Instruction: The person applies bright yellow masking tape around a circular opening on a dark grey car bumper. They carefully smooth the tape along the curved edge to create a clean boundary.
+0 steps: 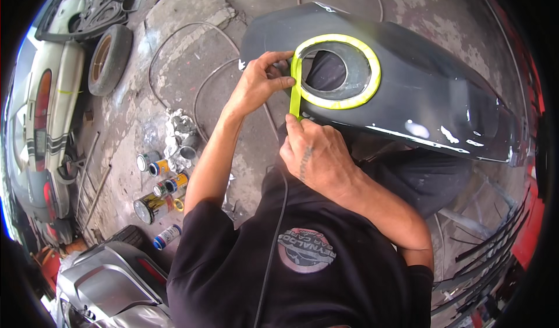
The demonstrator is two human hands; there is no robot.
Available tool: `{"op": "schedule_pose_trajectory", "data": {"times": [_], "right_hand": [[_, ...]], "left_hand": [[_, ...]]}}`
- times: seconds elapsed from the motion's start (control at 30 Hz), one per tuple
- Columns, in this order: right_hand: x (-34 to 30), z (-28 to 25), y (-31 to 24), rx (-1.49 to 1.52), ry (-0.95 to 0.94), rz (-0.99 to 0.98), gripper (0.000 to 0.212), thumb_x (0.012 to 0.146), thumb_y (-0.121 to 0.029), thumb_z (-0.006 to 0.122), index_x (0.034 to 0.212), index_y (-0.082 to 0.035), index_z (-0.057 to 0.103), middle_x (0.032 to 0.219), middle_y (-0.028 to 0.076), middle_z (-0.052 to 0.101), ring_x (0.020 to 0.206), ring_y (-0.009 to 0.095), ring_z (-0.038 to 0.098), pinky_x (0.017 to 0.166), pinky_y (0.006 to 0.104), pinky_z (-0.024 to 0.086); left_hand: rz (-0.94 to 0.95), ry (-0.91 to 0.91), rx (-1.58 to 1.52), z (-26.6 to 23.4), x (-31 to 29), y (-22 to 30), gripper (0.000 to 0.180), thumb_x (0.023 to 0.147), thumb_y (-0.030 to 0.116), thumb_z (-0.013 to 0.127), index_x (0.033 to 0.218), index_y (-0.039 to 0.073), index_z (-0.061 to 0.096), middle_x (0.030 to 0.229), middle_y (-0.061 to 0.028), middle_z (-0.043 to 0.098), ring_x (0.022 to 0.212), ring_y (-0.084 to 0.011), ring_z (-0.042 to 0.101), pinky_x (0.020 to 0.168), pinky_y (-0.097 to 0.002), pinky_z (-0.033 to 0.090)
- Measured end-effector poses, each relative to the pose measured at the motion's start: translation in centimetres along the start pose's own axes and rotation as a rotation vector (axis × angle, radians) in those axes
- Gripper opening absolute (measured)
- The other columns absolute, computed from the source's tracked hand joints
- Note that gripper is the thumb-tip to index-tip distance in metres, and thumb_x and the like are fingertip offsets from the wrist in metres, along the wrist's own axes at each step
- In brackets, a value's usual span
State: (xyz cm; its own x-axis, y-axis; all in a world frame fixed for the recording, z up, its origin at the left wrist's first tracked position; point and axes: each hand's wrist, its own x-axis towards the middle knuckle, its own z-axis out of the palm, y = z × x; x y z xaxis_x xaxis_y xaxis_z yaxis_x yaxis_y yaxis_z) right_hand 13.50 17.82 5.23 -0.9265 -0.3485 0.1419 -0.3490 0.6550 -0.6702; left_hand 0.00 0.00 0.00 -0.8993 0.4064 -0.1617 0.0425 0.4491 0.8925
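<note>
A dark grey, glossy body panel lies in front of me, with a round opening in it. Yellow-green masking tape rings that opening, and a loose strip runs down from the ring's left side. At the upper left of the ring, my left hand has its index fingertip and thumb against the tape, its other fingers curled. Lower down, my right hand pinches the strip's lower end between thumb and fingers. Whatever else is inside the right hand is hidden.
Several paint cans stand or lie on the concrete floor at left, beside crumpled foil-like material. A hose loops over the floor; a cable crosses my shirt. A wheel, car bumpers and a silver body part line the left.
</note>
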Motion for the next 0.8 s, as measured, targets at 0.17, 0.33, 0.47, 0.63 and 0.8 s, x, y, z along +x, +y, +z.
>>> {"op": "schedule_pose_trajectory", "data": {"times": [0.17, 0.33, 0.47, 0.63, 0.8], "right_hand": [[0.0, -0.1, -0.2, -0.048, -0.013, 0.004, 0.018, 0.091, -0.008, 0.072, 0.092, 0.007, 0.062, 0.074, 0.024, 0.069, 0.064, 0.039, 0.075, 0.057, 0.0438, 0.062], [-0.4, 0.7, -0.5, -0.175, -0.048, 0.015, 0.015, 0.095, -0.008, 0.066, 0.093, 0.006, 0.063, 0.075, 0.021, 0.070, 0.063, 0.035, 0.076, 0.057, 0.0410, 0.062], [-1.0, 0.3, -0.5, -0.205, -0.078, 0.006, 0.015, 0.098, -0.006, 0.061, 0.092, 0.007, 0.064, 0.074, 0.021, 0.069, 0.064, 0.034, 0.075, 0.058, 0.0405, 0.063], [-4.1, -0.4, -2.0, -0.146, -0.353, -0.002, 0.033, 0.093, -0.014, 0.069, 0.110, 0.015, 0.069, 0.077, 0.024, 0.068, 0.064, 0.037, 0.074, 0.058, 0.0449, 0.062], [-3.8, -4.1, -1.1, -0.026, -0.058, 0.058, 0.040, 0.090, -0.003, 0.071, 0.128, 0.008, 0.069, 0.085, 0.019, 0.067, 0.069, 0.036, 0.071, 0.064, 0.0473, 0.059]], "left_hand": [[0.023, 0.002, 0.028, 0.5, 0.2, 0.1, 0.063, 0.089, 0.014, 0.084, 0.147, -0.001, 0.065, 0.105, -0.0138, 0.079, 0.099, -0.0185, 0.073, 0.093, -0.0353, 0.056], [0.045, 0.014, 0.045, 0.7, 0.1, 0.2, 0.061, 0.089, 0.013, 0.083, 0.145, -0.001, 0.064, 0.108, -0.0139, 0.077, 0.101, -0.0189, 0.072, 0.092, -0.0357, 0.056], [0.069, 0.046, 0.034, 1.1, -0.2, -0.1, 0.062, 0.089, 0.012, 0.083, 0.146, -0.001, 0.064, 0.106, -0.0132, 0.076, 0.099, -0.0192, 0.072, 0.092, -0.0360, 0.056], [0.068, 0.044, 0.076, 1.2, 0.6, -0.7, 0.061, 0.090, 0.013, 0.082, 0.147, 0.000, 0.063, 0.105, -0.0123, 0.076, 0.099, -0.0193, 0.071, 0.093, -0.0366, 0.055], [0.064, 0.052, -0.030, 1.1, -0.3, -1.4, 0.062, 0.085, 0.013, 0.090, 0.143, 0.005, 0.070, 0.105, -0.0006, 0.064, 0.082, -0.0105, 0.050, 0.078, -0.0294, 0.050]]}}
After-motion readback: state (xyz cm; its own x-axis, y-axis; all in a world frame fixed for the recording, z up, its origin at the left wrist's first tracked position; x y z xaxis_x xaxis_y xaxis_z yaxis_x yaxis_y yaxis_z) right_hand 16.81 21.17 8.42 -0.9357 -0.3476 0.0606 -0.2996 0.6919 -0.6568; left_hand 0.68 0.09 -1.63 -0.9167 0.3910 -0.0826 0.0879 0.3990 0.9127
